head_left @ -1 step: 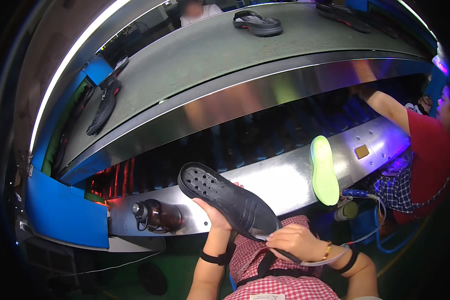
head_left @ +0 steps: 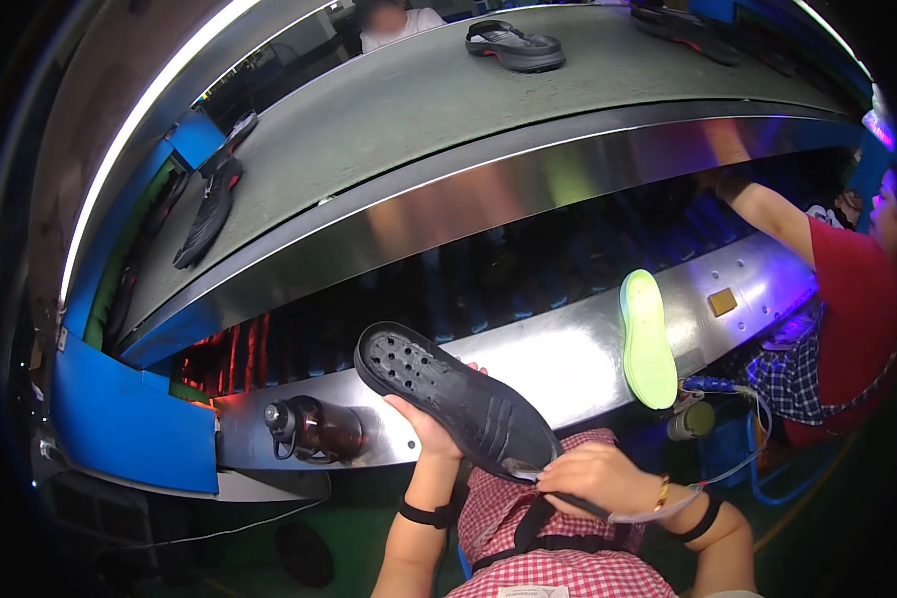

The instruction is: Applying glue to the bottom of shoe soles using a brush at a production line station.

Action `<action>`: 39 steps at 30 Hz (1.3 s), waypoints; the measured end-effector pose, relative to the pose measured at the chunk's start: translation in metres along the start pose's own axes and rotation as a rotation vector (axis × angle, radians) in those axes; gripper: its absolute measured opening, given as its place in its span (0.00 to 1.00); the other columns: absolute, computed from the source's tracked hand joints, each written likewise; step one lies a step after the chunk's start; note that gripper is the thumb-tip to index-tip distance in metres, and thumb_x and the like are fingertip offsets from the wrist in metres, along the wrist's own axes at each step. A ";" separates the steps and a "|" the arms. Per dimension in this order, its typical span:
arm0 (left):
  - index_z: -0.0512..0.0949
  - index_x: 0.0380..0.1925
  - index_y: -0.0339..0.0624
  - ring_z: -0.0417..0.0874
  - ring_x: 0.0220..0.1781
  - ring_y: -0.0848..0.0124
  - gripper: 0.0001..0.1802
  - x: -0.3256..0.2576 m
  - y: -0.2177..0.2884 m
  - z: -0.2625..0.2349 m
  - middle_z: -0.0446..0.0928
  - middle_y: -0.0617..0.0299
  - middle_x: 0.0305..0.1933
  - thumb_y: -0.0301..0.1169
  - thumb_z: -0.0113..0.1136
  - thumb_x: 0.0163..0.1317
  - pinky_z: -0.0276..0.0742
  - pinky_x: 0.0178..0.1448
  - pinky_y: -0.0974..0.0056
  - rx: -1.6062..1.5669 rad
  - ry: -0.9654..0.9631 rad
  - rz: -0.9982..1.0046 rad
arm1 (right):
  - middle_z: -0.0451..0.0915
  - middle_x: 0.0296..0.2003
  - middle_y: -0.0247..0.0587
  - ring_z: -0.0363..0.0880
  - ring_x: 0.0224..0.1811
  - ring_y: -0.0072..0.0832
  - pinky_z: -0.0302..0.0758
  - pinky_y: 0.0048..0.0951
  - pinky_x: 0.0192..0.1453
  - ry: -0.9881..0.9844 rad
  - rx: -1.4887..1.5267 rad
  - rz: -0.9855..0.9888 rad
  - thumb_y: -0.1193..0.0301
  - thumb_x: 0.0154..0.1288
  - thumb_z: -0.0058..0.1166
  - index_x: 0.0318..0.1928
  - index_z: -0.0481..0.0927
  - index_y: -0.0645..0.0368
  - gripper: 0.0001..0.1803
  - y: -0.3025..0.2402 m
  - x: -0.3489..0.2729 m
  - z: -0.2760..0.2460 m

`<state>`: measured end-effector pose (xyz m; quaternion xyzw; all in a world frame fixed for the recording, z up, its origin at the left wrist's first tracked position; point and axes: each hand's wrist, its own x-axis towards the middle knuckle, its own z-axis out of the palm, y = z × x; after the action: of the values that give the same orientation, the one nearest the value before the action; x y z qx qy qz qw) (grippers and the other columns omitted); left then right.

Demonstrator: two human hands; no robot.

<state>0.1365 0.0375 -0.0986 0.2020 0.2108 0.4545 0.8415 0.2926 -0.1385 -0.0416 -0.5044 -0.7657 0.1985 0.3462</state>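
Observation:
A black shoe sole (head_left: pixel 458 404) lies tilted across my left hand (head_left: pixel 427 427), inner face up. Its holed heel points to the far left and its toe toward me. My left fingers wrap around its edge from beneath. At the toe, my right hand (head_left: pixel 598 478) is closed on a thin brush (head_left: pixel 524 470), whose pale tip touches the inside of the sole near the rim. The brush's dark handle runs back under my right palm, and a clear tube passes along my wrist.
A lime-green sole-shaped piece (head_left: pixel 648 344) and a dark bottle (head_left: pixel 314 431) rest on the metal ledge (head_left: pixel 538 359). Beyond are a roller track and a green conveyor belt (head_left: pixel 399 130) carrying shoes (head_left: pixel 513 47). A co-worker's arm (head_left: pixel 772 214) reaches in at right. A jar (head_left: pixel 690 422) stands below the ledge.
My right hand and the brush have shifted slightly to the right along the toe rim. The sole and my left hand stay in place.

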 end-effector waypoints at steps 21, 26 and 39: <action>0.67 0.53 0.37 0.74 0.49 0.57 0.55 -0.012 -0.012 0.052 0.74 0.53 0.47 0.78 0.29 0.46 0.60 0.64 0.45 -0.054 -0.430 0.164 | 0.82 0.37 0.29 0.74 0.45 0.25 0.62 0.30 0.52 0.102 0.374 0.022 0.71 0.50 0.63 0.37 0.84 0.52 0.11 0.008 0.016 -0.025; 0.65 0.57 0.37 0.73 0.51 0.55 0.57 -0.017 -0.006 0.073 0.73 0.52 0.52 0.78 0.33 0.45 0.58 0.66 0.46 -0.102 -0.534 0.255 | 0.83 0.34 0.34 0.77 0.39 0.27 0.68 0.31 0.49 0.301 0.394 0.131 0.73 0.49 0.62 0.35 0.84 0.56 0.10 0.014 0.009 -0.030; 0.63 0.57 0.34 0.72 0.55 0.55 0.57 -0.010 -0.008 0.073 0.70 0.52 0.55 0.77 0.35 0.45 0.55 0.68 0.49 -0.059 -0.600 0.320 | 0.82 0.36 0.39 0.78 0.39 0.27 0.69 0.31 0.50 0.068 0.599 0.034 0.77 0.49 0.61 0.35 0.82 0.61 0.10 0.031 -0.007 -0.036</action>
<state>0.1766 0.0140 -0.0409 0.3329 -0.0934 0.5070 0.7896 0.3407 -0.1340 -0.0399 -0.3990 -0.6523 0.4043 0.5018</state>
